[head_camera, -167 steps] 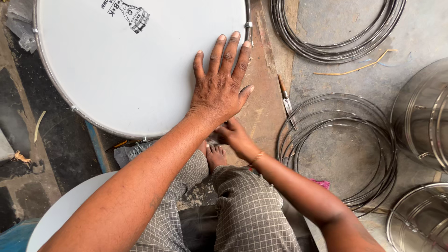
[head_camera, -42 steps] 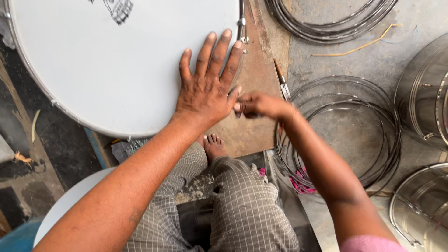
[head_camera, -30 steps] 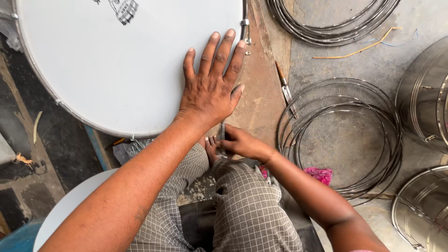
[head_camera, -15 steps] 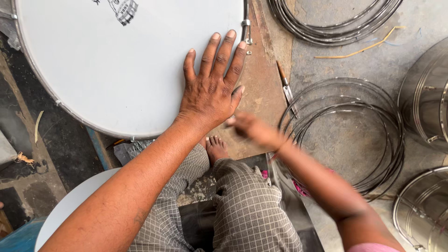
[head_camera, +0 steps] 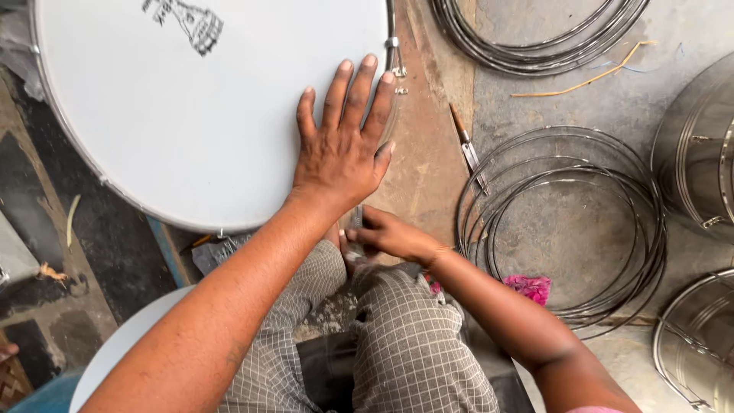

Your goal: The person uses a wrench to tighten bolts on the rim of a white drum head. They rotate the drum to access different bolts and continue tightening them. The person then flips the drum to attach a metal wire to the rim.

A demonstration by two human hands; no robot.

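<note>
Two hands: left hand (head_camera: pixel 340 153) flat, fingers spread on white drumhead (head_camera: pixel 191 115); right hand (head_camera: pixel 390 235) fingers pinching small metal tool (head_camera: pixel 356 217)

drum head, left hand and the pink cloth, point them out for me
drum head (head_camera: pixel 191 130), head view, bare white skin left of the fingers
left hand (head_camera: pixel 340 157), head view, back of the hand, flat on the drum
pink cloth (head_camera: pixel 529 288), head view, middle of the crumpled cloth

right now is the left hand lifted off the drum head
No, the left hand lies flat, fingers spread, on the white drum head near its rim.
</note>
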